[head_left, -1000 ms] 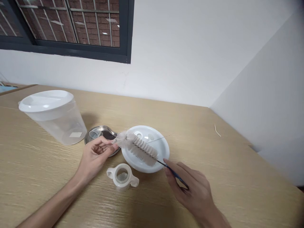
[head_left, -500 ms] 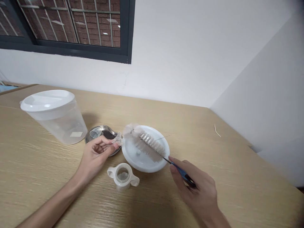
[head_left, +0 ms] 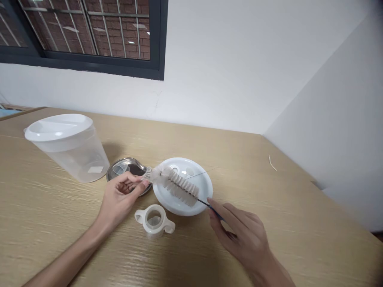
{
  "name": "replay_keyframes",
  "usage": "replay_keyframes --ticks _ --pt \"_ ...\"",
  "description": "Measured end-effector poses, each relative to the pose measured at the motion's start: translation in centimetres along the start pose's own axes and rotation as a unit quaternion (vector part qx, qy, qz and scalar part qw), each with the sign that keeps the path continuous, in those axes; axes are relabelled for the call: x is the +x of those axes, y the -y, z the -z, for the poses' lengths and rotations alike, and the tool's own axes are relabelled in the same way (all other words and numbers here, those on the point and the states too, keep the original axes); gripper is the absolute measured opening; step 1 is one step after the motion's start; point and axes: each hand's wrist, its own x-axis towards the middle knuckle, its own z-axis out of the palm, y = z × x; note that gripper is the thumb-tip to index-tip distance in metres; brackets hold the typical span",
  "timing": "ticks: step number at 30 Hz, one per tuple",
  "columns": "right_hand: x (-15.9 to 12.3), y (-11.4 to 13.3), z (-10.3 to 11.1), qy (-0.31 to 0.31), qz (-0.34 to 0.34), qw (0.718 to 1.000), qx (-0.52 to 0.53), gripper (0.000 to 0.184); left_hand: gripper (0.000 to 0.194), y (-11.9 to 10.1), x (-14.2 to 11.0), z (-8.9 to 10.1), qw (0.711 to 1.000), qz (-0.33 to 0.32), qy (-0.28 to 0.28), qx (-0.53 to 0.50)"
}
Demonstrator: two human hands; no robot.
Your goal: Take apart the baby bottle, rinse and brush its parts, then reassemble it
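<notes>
My left hand is closed, pinching a small clear ribbed piece that looks like a bottle nipple. My right hand is wrapped round the blue handle of a bottle brush, with white bristles on a twisted wire. The brush tip touches the clear piece or lies right by it; I cannot tell if it is inside. Under the bristles is a white bowl. Behind my left fingers stands a metal kidney dish with a clear round item in it. Nearer me is a two-handled bottle.
A translucent lidded pitcher stands at the left on the wooden table. A thin wire sticks out over the bowl's far rim. Far right lies a pale strip. A wall and a barred window border the back.
My right hand has moved slightly left with the bottle brush, bringing its tip up against the clear piece. My left hand has kept its grip and hardly moved.
</notes>
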Motion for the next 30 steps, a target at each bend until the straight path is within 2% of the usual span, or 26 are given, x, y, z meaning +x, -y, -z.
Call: replay_keyframes --ticks 4,8,10,17,21,26,30 --pt "0.1 -0.1 0.3 -0.002 -0.006 1.0 -0.015 0.044 0.029 -0.3 -0.1 -0.1 1.0 0.004 -0.005 -0.025" --pt "0.2 0.5 0.3 -0.017 -0.073 0.997 0.021 0.035 0.028 -0.2 -0.1 0.0 1.0 0.003 0.006 -0.03" --pt "0.2 0.8 0.3 -0.022 -0.084 0.996 0.032 0.032 0.027 -0.1 -0.1 0.0 1.0 0.001 0.011 -0.026" --pt "0.1 0.3 -0.2 -0.032 0.004 0.999 -0.008 0.04 0.028 -0.2 -0.2 -0.2 0.999 -0.031 -0.031 -0.003" --pt "0.1 0.0 -0.3 -0.032 0.013 0.999 -0.039 0.039 0.025 -0.2 -0.3 -0.1 0.998 -0.044 -0.031 0.019" --pt "0.2 0.6 0.0 -0.078 -0.019 0.996 -0.035 0.032 0.024 0.2 -0.1 0.0 0.997 -0.06 -0.022 0.032" --pt "0.4 1.1 -0.1 -0.065 0.011 0.998 -0.024 0.031 0.022 0.4 -0.1 0.2 0.995 -0.087 -0.017 0.055"
